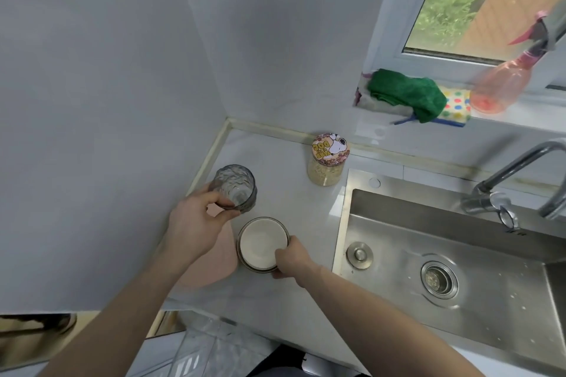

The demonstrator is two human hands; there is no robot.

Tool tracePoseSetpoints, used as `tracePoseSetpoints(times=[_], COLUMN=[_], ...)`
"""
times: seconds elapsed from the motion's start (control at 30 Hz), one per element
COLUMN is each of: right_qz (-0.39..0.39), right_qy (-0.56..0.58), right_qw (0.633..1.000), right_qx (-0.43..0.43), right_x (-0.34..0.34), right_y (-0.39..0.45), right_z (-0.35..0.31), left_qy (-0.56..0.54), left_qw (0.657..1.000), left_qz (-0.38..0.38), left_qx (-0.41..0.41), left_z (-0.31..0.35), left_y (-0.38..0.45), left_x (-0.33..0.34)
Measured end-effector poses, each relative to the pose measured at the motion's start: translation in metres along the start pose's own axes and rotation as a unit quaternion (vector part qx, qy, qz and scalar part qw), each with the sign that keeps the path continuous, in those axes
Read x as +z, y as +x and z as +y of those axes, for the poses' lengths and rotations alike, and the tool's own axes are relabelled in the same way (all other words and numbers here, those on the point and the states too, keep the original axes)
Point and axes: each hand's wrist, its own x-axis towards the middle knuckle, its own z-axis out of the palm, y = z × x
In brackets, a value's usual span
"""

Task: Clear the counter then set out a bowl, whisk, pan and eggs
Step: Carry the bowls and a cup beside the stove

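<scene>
Okay, I see left hand [196, 223] curled round ribbed glass tumbler [235, 187], left of sink [352, 223]. Right hand [291, 257] pinching rim of white-lidded round container [262, 243], nearer sink, on counter [291, 202]. Pink board [220, 260] beside container, under left hand. Cartoon-lidded jar [327, 164] behind, at sink's back corner. No bowl, whisk, pan, eggs in view.

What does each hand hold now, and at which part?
The left hand grips the glass around its lower side wall. The right hand pinches the white-lidded jar at the lid's rim, on the side nearer the sink.
</scene>
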Motion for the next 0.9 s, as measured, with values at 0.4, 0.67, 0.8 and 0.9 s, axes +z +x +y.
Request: tracePoseSetpoints(times=[0.4,0.67,0.8,0.9], right_qz=[0.038,0.051,0.056,0.061], right_qy=[-0.039,-0.092,-0.075,-0.082], right_qw=[0.998,0.994,0.996,0.995], right_qx=[0.005,0.020,0.005,0.006], right_x=[-0.029,-0.056,-0.061,-0.062], right_y=[-0.017,-0.022,-0.022,-0.024], right_z=[0.026,0.059,0.066,0.067], left_qy=[0.015,0.012,-0.019,-0.020], left_qw=[1.000,1.000,1.000,0.999], left_qz=[0.003,-0.001,-0.023,-0.034], left_qx=[0.016,0.021,0.004,0.000], left_z=[0.003,0.024,0.018,0.016], left_y=[-0.021,-0.024,-0.015,-0.015], left_x=[0.001,0.020,0.035,0.040])
